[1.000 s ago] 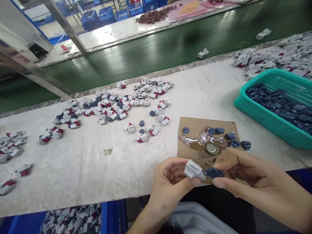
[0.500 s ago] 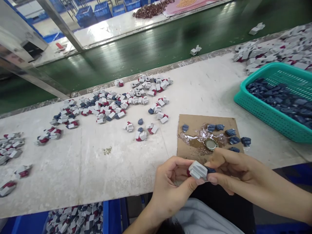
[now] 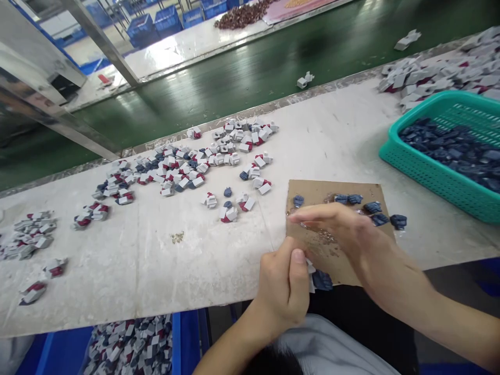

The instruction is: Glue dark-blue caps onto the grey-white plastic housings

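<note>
My left hand (image 3: 287, 284) is closed round a small grey plastic piece with a dark blue part (image 3: 321, 280) stuck on its right side, held at the table's near edge. My right hand (image 3: 336, 229) reaches flat over the brown cardboard sheet (image 3: 332, 255), its fingers stretched out toward the left and holding nothing I can see. It covers the sheet's wet, shiny middle. Several loose dark blue parts (image 3: 373, 207) lie along the cardboard's far and right side.
A spread of grey, red and blue assembled pieces (image 3: 187, 166) lies on the white table. A teal basket (image 3: 437, 172) of dark blue parts stands at the right, a grey pile (image 3: 437, 73) behind it. A green conveyor belt (image 3: 234, 78) runs beyond. A blue bin (image 3: 128, 346) sits below.
My right hand let go of the joined piece and moved up over the cardboard, fingers stretched out. My left hand turned and closed round the piece, now carrying the blue part.
</note>
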### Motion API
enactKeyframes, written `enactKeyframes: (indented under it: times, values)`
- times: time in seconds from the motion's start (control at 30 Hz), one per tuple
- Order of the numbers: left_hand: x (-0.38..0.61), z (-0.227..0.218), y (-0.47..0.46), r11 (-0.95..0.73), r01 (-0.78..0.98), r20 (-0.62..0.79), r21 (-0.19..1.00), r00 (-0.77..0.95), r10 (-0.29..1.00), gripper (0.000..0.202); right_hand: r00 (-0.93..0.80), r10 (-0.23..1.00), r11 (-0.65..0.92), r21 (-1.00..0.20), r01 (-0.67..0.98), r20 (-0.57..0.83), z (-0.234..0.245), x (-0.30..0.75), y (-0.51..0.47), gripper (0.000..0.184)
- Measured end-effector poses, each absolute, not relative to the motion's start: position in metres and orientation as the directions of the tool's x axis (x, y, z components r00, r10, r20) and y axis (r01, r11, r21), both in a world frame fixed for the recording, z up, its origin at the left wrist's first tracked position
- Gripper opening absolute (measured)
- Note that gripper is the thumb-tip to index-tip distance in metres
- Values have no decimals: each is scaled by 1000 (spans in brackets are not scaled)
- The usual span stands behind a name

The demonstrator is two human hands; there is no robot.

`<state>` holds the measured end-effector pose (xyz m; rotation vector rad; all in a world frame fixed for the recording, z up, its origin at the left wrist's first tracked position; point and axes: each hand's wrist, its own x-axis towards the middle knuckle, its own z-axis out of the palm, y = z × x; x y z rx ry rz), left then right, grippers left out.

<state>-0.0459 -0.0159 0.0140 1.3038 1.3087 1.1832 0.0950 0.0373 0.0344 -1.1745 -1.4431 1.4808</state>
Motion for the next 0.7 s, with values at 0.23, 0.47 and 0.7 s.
enactKeyframes:
  times: [0.23,0.47,0.7]
  values:
    - [-37,20,-13,-127,202,135,971,-28,990,27,-528,763,-424,-905,27,-373,53,50,48,78]
    - [-29,10,-16,-255,322,334,911,-217,917,30,-429,870,-297,-953,-65,-242,54,51,38,81]
    - [-46,4,-22,-163,272,228,948,-226,947,26,-501,844,-272,-958,-87,-194,37,27,38,76]
